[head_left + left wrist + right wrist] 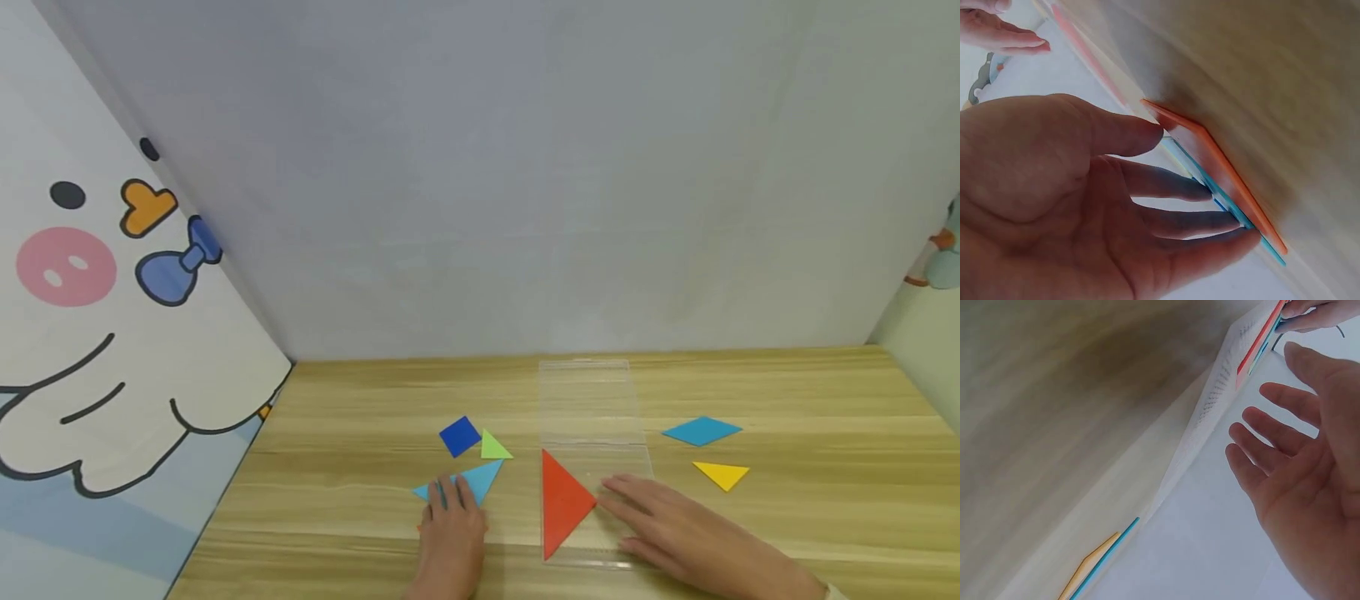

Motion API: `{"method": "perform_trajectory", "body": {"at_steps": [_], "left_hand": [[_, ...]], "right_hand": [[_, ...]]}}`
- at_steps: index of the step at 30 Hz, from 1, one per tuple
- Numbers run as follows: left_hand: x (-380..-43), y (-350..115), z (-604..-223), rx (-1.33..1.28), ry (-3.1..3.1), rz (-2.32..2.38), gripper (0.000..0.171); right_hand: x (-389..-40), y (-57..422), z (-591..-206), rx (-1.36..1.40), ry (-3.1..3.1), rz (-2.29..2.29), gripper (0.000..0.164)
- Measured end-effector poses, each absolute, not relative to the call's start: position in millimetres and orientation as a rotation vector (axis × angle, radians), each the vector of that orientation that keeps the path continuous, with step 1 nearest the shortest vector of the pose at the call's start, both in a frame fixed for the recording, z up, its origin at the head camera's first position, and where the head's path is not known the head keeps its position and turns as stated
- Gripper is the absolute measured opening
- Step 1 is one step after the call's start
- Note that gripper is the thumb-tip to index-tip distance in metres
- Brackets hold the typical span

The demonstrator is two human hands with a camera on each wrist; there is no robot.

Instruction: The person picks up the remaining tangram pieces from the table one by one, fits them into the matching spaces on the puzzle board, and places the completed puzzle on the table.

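My left hand [452, 537] rests its fairly straight fingertips on a light blue triangle [483, 478]. Nearer to me, an orange flat piece [1213, 156] lies mostly hidden under that hand in the head view; the left wrist view shows it by the thumb. A red triangle [564, 504] lies on the near half of a clear plastic case [592, 402], which is folded out flat. Just right of the red triangle's tip hovers my right hand [678, 529], fingers spread and relaxed over the case's right edge, holding nothing.
Beyond the light blue triangle lie a dark blue square [460, 437] and a small green triangle [494, 448]. On the right are a blue parallelogram [702, 431] and a yellow triangle [722, 475]. A pale curtain [465, 208] hangs behind the wooden table [337, 467].
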State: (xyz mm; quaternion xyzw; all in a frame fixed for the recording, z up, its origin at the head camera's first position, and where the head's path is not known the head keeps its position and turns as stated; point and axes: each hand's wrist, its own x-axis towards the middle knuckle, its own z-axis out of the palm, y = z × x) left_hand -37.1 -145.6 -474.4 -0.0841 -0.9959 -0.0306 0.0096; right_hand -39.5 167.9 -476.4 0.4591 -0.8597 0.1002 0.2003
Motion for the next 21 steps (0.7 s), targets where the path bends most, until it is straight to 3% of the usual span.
{"method": "perform_trajectory", "body": {"at_steps": [5,12,21], "left_hand": [[-37.1,-146.9,-479.4,-0.305,-3.045,-0.006,0.062],[-36.9,-143.8,-484.7,-0.341,-2.947,0.097,0.041],[-36.7,-140.6,-485.8,-0.354,-2.882,0.181,0.029]], "right_hand": [[-41.5,172.7,-481.2,1.299,-2.343,0.296,0.049],[-42.1,175.8,-483.8,1.299,-2.312,0.316,0.043],[-43.8,176.8,-486.3,1.314,-2.263,0.334,0.044]]}}
